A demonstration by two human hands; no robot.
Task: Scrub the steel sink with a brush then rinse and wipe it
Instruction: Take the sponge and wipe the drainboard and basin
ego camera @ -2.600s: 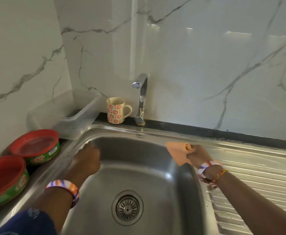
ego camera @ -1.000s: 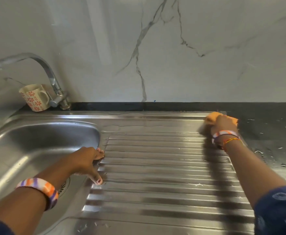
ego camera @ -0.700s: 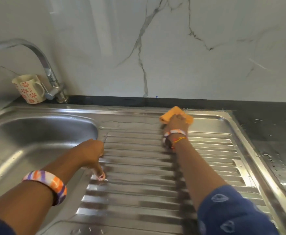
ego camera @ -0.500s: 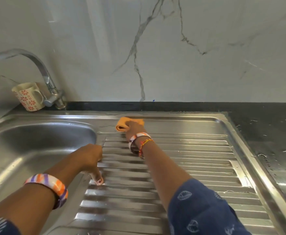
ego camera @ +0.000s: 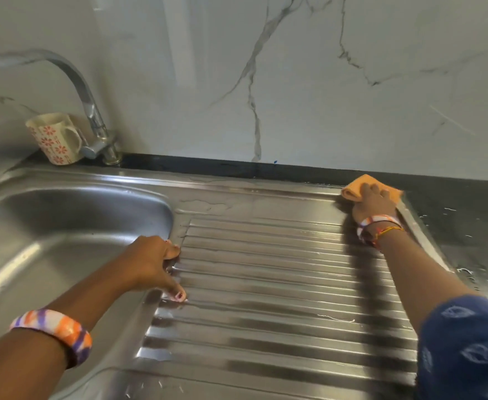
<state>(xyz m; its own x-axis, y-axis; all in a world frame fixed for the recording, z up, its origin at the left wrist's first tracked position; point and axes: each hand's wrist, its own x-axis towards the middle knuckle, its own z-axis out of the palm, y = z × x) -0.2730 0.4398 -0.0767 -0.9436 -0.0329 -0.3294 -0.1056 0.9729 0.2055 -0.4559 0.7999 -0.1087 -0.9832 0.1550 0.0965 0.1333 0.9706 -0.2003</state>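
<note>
**Q:** Two hands are in view. State the condition of the fingers on each.

**A:** Right hand (ego camera: 374,204): fingers (ego camera: 375,188) extended flat, pressing down on the folded orange cloth (ego camera: 355,187). Cloth location: far right corner of the ribbed drainboard (ego camera: 265,284), just beside the dark counter (ego camera: 468,226), which carries water droplets. Left hand (ego camera: 153,264): fingers partly curled, holding nothing; thumb tip and knuckles rest on the rim between basin (ego camera: 63,226) and drainboard.

**Q:** Moving outward, what is on the wrists and arms?

**A:** Right wrist: patterned bangle (ego camera: 378,222) plus thin thread bands. Left forearm: orange, purple and white bangle (ego camera: 60,330). Right upper arm: dark blue printed sleeve (ego camera: 468,342).

**Q:** And the surroundings?

**A:** Steel sink: wet streaks near the back edge of the drainboard. Curved tap (ego camera: 92,111) stands at the rear. A floral mug (ego camera: 56,138) sits just left of the tap base. White marbled wall (ego camera: 294,82) behind.
</note>
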